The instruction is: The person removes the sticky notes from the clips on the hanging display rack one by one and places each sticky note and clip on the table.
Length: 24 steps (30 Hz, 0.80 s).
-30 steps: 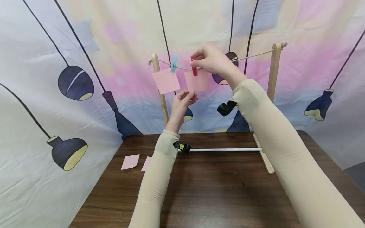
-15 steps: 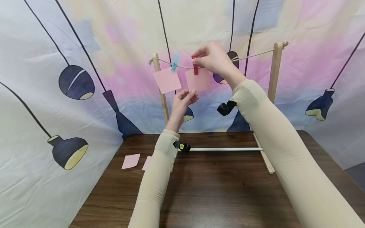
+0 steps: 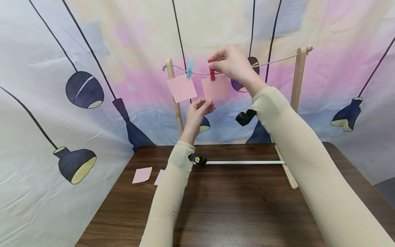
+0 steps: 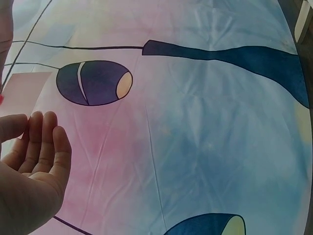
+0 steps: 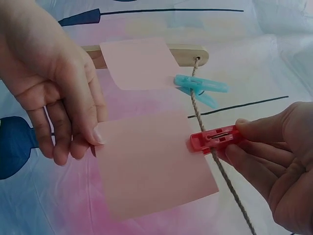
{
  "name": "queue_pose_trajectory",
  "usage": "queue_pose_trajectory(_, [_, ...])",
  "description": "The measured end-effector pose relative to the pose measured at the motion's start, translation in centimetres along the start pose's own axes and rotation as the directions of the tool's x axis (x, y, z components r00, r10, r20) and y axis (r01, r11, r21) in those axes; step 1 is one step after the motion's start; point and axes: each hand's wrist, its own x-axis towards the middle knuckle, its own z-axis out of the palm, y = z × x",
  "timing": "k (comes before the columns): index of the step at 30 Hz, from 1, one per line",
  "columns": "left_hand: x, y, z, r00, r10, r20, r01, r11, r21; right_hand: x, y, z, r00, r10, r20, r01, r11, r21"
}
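Both hands: per my feed, approx. same spots as 1 sec ago; I'd judge the clipping isn't let go yet.
L grip [image 3: 196, 115]: narrow, pinching held note's lower L corner.
R grip [image 3: 232, 65]: narrow, pinching red clip [image 5: 215, 139] up top.
Held note [image 3: 217, 88]: upper edge at red clip on rope [image 3: 277, 60], just R of hung note [image 3: 182, 90] w/ blue clip [image 3: 189, 69].
Loose notes [image 3: 142, 175]: two, L side, on table [image 3: 234, 202].
Materials: thin sq. pink paper; hard plastic clips; rough twisted rope; dk. grained table.
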Motion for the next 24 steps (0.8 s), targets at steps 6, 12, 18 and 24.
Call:
queue_pose_trajectory(6, [0.0,-0.3,-0.1,1.000,0.009,0.013,-0.009,1.000,0.014,0.0,-0.4,-0.3,0.999,-0.032,-0.036,0.031,0.999,-0.029])
queue_pose_trajectory(12, [0.0,-0.5,-0.2,1.000,0.004,0.018,-0.004,1.000,0.015,-0.3,-1.1,-0.8,0.994,-0.074,-0.082,0.070,0.996,-0.053])
queue_pose_trajectory(18, [0.0,-0.5,-0.3,1.000,0.011,0.020,-0.011,1.000,0.008,-0.4,-1.9,-1.4,0.990,-0.102,-0.101,0.097,0.994,-0.055])
queue_pose_trajectory(24, [0.1,-0.7,-0.5,1.000,0.017,0.021,-0.017,1.000,0.015,-0.4,-2.1,-1.7,0.989,-0.109,-0.103,0.104,0.993,-0.053])
